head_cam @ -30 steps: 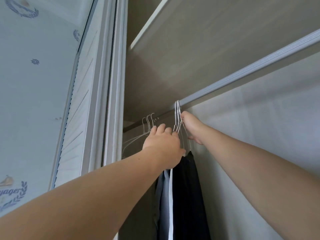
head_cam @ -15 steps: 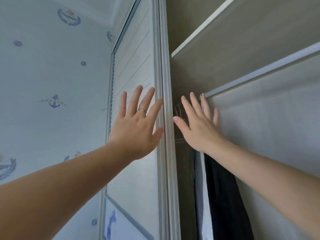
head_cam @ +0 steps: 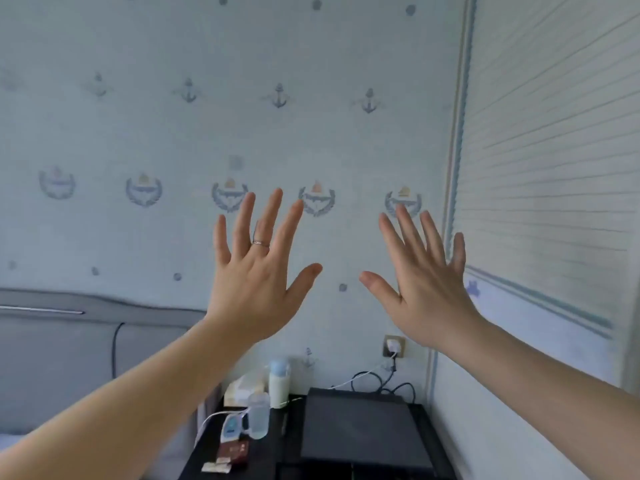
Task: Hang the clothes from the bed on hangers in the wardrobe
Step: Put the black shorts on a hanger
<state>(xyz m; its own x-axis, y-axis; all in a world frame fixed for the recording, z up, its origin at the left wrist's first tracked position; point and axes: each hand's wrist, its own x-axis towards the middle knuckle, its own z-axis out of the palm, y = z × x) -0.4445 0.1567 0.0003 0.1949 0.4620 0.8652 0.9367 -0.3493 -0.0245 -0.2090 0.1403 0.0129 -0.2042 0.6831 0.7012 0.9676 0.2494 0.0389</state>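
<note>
My left hand [head_cam: 258,275] is raised in front of the anchor-patterned wall, fingers spread and straight, a ring on one finger, holding nothing. My right hand [head_cam: 420,282] is raised beside it, fingers also spread and empty. The slatted wardrobe door [head_cam: 554,150] fills the right side; the wardrobe's inside, its hangers and the hung clothes are out of view. The grey padded bed headboard [head_cam: 69,344] shows at the lower left; no clothes on the bed are visible.
A dark bedside table [head_cam: 363,431] stands below my hands, with a white bottle [head_cam: 278,382], a clear cup [head_cam: 259,415], a tissue pack and small items. A charger sits in the wall socket [head_cam: 394,345] with cables trailing down.
My hands left the hangers on the wardrobe rail and opened flat. My view swung left and down, from the wardrobe interior to the wall, bedside table and headboard.
</note>
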